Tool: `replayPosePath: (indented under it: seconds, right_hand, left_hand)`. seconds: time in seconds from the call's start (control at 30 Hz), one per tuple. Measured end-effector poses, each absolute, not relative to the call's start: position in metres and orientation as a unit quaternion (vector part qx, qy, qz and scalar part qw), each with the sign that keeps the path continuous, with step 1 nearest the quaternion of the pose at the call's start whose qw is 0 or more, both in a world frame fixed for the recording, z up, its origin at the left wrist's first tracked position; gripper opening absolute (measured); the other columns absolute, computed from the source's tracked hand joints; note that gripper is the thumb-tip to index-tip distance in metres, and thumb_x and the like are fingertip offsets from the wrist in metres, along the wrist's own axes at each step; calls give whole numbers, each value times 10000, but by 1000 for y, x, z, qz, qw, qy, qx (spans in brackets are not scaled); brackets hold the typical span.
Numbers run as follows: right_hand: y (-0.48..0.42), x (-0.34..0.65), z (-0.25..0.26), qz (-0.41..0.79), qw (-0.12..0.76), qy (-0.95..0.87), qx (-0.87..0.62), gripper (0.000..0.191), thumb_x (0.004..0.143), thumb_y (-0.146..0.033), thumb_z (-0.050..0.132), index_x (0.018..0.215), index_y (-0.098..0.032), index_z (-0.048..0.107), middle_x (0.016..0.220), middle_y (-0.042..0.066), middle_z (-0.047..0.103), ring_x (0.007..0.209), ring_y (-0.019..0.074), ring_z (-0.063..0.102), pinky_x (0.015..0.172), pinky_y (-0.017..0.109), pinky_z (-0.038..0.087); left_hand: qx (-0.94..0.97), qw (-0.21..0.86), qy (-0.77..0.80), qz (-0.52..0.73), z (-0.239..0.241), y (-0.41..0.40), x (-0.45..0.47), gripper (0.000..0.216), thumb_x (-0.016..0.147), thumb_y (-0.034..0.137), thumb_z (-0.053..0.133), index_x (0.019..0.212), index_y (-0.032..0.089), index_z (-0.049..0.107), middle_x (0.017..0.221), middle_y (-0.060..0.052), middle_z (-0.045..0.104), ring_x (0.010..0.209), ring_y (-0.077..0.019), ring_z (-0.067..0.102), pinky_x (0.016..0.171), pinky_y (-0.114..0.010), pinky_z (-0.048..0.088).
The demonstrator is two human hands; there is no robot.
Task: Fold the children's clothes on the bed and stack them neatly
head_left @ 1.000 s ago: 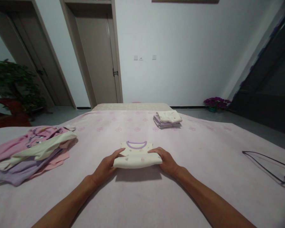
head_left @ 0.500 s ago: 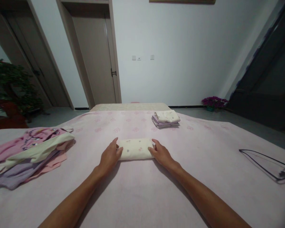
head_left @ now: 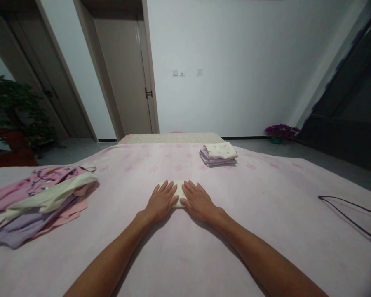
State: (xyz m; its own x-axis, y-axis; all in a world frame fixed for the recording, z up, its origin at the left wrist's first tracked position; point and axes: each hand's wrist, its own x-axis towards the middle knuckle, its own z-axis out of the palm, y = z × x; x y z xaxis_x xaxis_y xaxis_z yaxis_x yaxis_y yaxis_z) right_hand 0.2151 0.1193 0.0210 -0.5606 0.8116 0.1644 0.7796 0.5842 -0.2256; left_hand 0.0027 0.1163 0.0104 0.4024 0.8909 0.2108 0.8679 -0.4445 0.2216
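In the middle of the bed (head_left: 266, 231), the person is pressing both palms flat on a small folded cream garment (head_left: 179, 194). The left hand (head_left: 161, 201) is lying open, fingers spread and pointing away from the person, and is covering the garment's left half. The right hand (head_left: 198, 201) is lying open in the same way over the right half. Neither hand is gripping anything; the two are almost touching at the thumbs, and only a narrow strip of cloth is showing between them. The garment is sitting directly beneath the palms, with its long axis running left to right across the person's view, and both hands are equally near it.

Farther out, one neat stack of folded clothes (head_left: 219, 154) is resting beyond the hands and a little to the right, well apart from them. One loose heap of unfolded clothes (head_left: 40, 198), pink, cream and purple, is lying at the left side of the bed. One dark wire hanger (head_left: 349, 214) is lying at the right edge. Two doors (head_left: 123, 82) are standing behind the bed.
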Motion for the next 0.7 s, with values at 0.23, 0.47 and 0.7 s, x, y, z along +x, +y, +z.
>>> replayPosePath:
  seconds: [0.23,0.47,0.7]
  right_hand:
    - [130,234,17,136,133,-861,-472,642,1039,-509,271,1563,-145,345,1651,129,233,1537,285,164,1229,514,154]
    - [163,245,33,119,204,-812,-533,434,990,-351,444,1356,-194,616,1433,122,584,1328,269,519,1140,427,341]
    - [199,209,49,167,121,-864,-459,601,882,-452,616,1429,-210,556,1468,120,551,1339,300,507,1112,418,379]
  left_hand:
    - [770,99,583,237,-10,127,-17,550,1026,372,285,1515,153,415,1601,-163,366,1509,-290,271,1206,-502,222]
    - [661,29,728,180,6,118,-17,568,966,506,372,1272,88,607,1304,-234,603,1225,-367,532,1028,-462,381]
    - [615,79,766,172,17,123,-18,517,861,576,503,1073,138,675,1179,-206,641,1142,-396,562,915,-457,422]
